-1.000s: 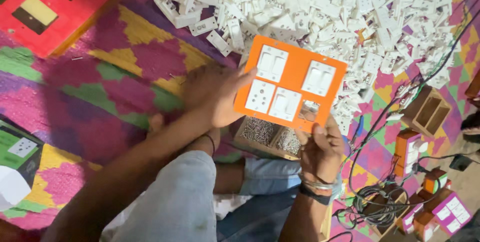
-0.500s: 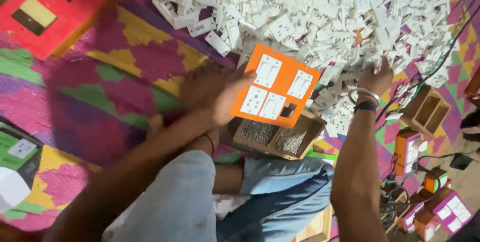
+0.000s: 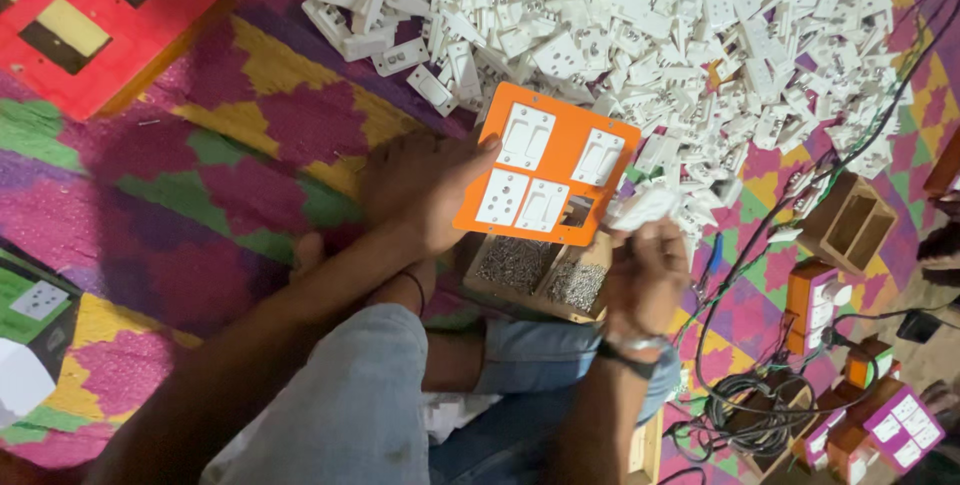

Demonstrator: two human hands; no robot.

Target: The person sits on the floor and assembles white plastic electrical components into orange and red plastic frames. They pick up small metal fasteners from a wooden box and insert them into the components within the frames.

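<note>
My left hand (image 3: 418,190) holds an orange switch plate (image 3: 566,141) by its left edge, tilted above my lap. The plate carries white switches and a socket, and one small slot at its lower right is empty. My right hand (image 3: 648,275) is just right of the plate's lower corner, closed around a white switch part (image 3: 640,210). Under the plate sits a small wooden tray (image 3: 540,280) with two compartments of small metal screws.
A big heap of white switch and socket parts (image 3: 640,25) covers the colourful mat ahead. A red board (image 3: 90,15) lies at top left. Wooden boxes (image 3: 845,225), black cables (image 3: 750,415) and finished orange and purple boxes (image 3: 880,425) crowd the right side.
My right hand reached out to the white heap at the right, then came back beside the plate's lower corner with a white part in it. The plate shifted a little to the left.
</note>
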